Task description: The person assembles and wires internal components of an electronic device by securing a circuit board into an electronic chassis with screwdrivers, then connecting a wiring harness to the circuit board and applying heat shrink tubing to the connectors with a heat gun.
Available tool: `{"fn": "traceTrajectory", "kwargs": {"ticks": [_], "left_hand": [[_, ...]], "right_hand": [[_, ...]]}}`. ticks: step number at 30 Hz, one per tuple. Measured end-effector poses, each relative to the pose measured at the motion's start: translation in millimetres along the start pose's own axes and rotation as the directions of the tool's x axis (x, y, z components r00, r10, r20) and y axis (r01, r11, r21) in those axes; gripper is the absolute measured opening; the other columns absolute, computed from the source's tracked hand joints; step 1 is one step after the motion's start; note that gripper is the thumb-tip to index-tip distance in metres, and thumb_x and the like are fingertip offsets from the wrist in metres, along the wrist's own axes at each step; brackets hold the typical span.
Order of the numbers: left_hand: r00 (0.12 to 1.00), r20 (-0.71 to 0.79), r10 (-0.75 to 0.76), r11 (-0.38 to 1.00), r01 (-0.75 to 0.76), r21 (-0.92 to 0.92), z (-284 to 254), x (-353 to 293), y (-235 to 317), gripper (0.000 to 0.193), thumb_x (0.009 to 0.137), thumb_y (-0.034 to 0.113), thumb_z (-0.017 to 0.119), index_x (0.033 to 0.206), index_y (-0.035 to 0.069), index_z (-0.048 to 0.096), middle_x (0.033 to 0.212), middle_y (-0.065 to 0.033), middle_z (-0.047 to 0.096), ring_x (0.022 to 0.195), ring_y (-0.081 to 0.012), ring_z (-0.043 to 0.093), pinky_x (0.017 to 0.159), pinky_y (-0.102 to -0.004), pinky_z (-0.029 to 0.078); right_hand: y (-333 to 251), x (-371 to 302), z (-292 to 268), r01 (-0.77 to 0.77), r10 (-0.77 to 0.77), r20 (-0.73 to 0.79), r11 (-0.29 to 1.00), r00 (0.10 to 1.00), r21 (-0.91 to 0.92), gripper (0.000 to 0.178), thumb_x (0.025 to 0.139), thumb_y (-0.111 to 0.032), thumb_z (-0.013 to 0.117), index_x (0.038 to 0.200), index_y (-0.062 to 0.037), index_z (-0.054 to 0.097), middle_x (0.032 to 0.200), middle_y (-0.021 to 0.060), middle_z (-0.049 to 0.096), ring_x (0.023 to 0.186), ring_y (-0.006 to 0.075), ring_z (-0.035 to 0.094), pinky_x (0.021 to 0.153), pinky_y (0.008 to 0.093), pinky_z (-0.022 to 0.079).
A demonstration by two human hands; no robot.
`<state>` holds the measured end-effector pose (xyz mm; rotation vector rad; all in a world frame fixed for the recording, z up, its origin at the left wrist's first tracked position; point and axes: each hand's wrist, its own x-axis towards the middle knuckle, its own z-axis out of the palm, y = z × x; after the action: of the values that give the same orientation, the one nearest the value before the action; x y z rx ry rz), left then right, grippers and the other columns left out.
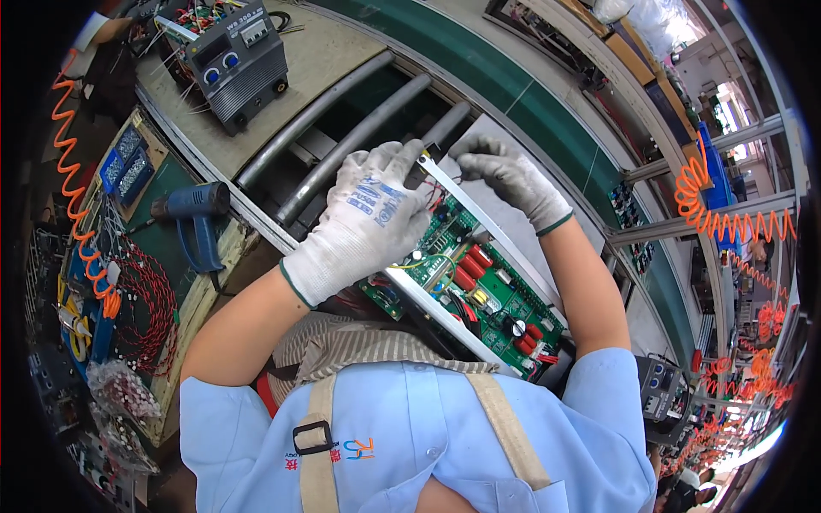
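Note:
A green circuit board [487, 286] with red cylindrical components and wires sits between two pale metal rails [492, 227] in front of me. White coated gloves cover both hands. My left hand [368, 205] lies over the far left end of this assembly, its fingers bent around the end near the rail's corner and its thumb over the board. Just right of that corner is my right hand [509, 179], fingers curled with their tips close together by some thin wires. Whatever those tips pinch is too small to make out.
Metal rollers [355, 132] lie beyond my left hand. A dark-cased machine [231, 68] with blue knobs stands at the far left. On the left bench are a blue heat gun [197, 218], screw bins [128, 167] and red wires [145, 299]. Orange coiled hoses [697, 192] hang at right.

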<state>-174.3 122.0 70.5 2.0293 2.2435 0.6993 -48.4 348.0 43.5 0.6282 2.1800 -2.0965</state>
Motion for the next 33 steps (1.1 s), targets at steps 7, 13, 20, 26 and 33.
{"fn": "traceTrajectory", "kwargs": {"ticks": [7,13,20,26,33], "left_hand": [[0.989,0.139,-0.059,0.988,0.038,0.149,-2,2,3,0.037,0.092,0.039,0.054,0.108,0.011,0.073,0.150,-0.0177,0.037,0.138,-0.0311,0.035,0.111,-0.0493,0.028],[0.973,-0.227,-0.047,0.998,0.036,-0.053,9,1,-1,0.024,0.082,0.023,0.068,0.098,0.006,0.072,0.137,-0.0209,0.051,0.123,-0.0377,0.050,0.104,-0.0486,0.036],[0.981,-0.176,-0.080,0.988,0.101,0.114,17,-2,-7,0.038,0.086,0.026,0.065,0.120,0.007,0.064,0.139,-0.0219,0.049,0.127,-0.0398,0.047,0.106,-0.0500,0.034],[0.994,-0.050,-0.097,0.989,0.102,0.103,18,4,-8,0.034,0.092,0.034,0.058,0.113,0.010,0.070,0.147,-0.0228,0.041,0.138,-0.0406,0.035,0.111,-0.0530,0.030],[0.984,0.143,-0.110,0.985,0.089,0.149,7,13,-4,0.034,0.090,0.038,0.059,0.101,0.010,0.075,0.143,-0.0203,0.044,0.134,-0.0392,0.038,0.111,-0.0511,0.030]], "right_hand": [[12,14,13,0.132,-0.130,0.024,0.959,0.991,-0.253,0.038,0.082,-0.021,0.078,0.111,-0.0006,0.067,0.102,0.0050,0.070,0.095,0.0117,0.063,0.086,0.0285,0.052],[6,11,5,0.105,-0.092,0.082,0.980,0.992,-0.170,0.027,0.086,-0.020,0.075,0.106,-0.0035,0.068,0.095,0.0006,0.068,0.085,0.0063,0.060,0.077,0.0244,0.051],[-10,8,-12,0.214,-0.173,0.140,0.901,0.975,-0.378,0.017,0.092,-0.017,0.066,0.101,-0.0034,0.067,0.091,0.0009,0.066,0.082,0.0070,0.059,0.072,0.0261,0.051],[-20,-1,-4,0.224,-0.166,0.173,0.886,0.971,-0.407,0.019,0.090,-0.013,0.066,0.104,-0.0012,0.070,0.089,0.0025,0.069,0.083,0.0088,0.061,0.074,0.0264,0.051],[-35,-3,2,0.321,-0.433,-0.132,0.811,0.892,-0.490,0.018,0.090,-0.012,0.066,0.102,-0.0010,0.071,0.086,0.0034,0.071,0.076,0.0112,0.064,0.072,0.0285,0.054]]}}
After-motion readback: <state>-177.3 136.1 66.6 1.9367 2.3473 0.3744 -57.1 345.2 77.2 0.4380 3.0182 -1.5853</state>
